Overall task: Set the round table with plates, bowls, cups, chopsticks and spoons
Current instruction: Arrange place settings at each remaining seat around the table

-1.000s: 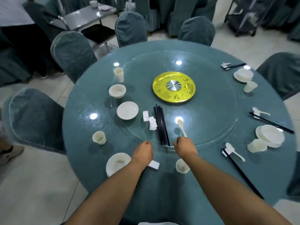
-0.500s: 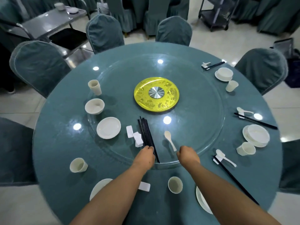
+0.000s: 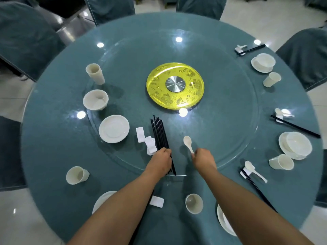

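Observation:
On the glass turntable [image 3: 230, 96] lies a bundle of black chopsticks [image 3: 159, 133]. My left hand [image 3: 161, 160] curls over their near ends and grips them. My right hand [image 3: 203, 160] pinches the handle of a white spoon [image 3: 188, 143] whose bowl points away from me. White chopstick rests [image 3: 146, 140] lie just left of the bundle. A plate [image 3: 114, 129], a bowl [image 3: 95, 99] and a tall cup [image 3: 95, 73] stand on the turntable's left side. Near me sit a cup [image 3: 194, 203], a rest [image 3: 156, 201] and two plates [image 3: 101, 200] partly hidden by my arms.
Three set places line the right rim of the round table [image 3: 58, 138], each with plate, bowl, cup, spoon and chopsticks, such as the stack [image 3: 294, 145]. A loose cup [image 3: 77, 175] stands at the left. A yellow disc [image 3: 175, 85] marks the centre. Covered chairs [image 3: 26, 39] ring the table.
Both hands moved forward from the table rim onto the turntable. My left hand took hold of the chopsticks and my right hand took the spoon's handle. The view tilted down.

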`<state>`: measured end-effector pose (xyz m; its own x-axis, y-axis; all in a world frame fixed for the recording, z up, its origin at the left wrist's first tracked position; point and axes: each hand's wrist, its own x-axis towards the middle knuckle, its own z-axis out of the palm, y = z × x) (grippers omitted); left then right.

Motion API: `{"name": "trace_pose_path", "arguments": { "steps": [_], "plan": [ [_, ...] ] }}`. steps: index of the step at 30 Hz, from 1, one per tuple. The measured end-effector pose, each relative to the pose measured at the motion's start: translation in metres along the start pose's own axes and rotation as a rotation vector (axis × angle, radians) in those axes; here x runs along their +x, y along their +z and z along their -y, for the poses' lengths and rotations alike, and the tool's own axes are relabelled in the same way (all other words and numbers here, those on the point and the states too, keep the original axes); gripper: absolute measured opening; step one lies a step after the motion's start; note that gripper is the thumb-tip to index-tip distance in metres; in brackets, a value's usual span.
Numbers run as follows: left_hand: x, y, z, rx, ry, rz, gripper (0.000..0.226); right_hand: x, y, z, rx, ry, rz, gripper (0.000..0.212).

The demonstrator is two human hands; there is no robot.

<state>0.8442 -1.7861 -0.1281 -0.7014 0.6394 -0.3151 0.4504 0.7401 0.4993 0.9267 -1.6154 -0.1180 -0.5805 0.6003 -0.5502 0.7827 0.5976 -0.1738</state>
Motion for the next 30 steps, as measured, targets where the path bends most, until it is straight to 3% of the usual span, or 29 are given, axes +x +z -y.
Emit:
{"name": "trace_pose_path", "arguments": {
  "steps": [12, 22, 30],
  "plan": [
    [0.0, 0.003, 0.002, -0.018, 0.019, -0.018, 0.021, 0.003, 0.0, 0.004, -0.034, 0.032, -0.012, 0.025],
    [-0.047, -0.025, 0.01, -0.071, -0.046, -0.063, 0.017, -0.048, -0.004, 0.031, 0.082, -0.069, -0.111, 0.019],
    [-0.117, -0.033, 0.036, -0.067, -0.189, -0.094, 0.02, -0.118, 0.041, 0.057, 0.238, -0.072, 0.037, 0.025]
  ]
}}
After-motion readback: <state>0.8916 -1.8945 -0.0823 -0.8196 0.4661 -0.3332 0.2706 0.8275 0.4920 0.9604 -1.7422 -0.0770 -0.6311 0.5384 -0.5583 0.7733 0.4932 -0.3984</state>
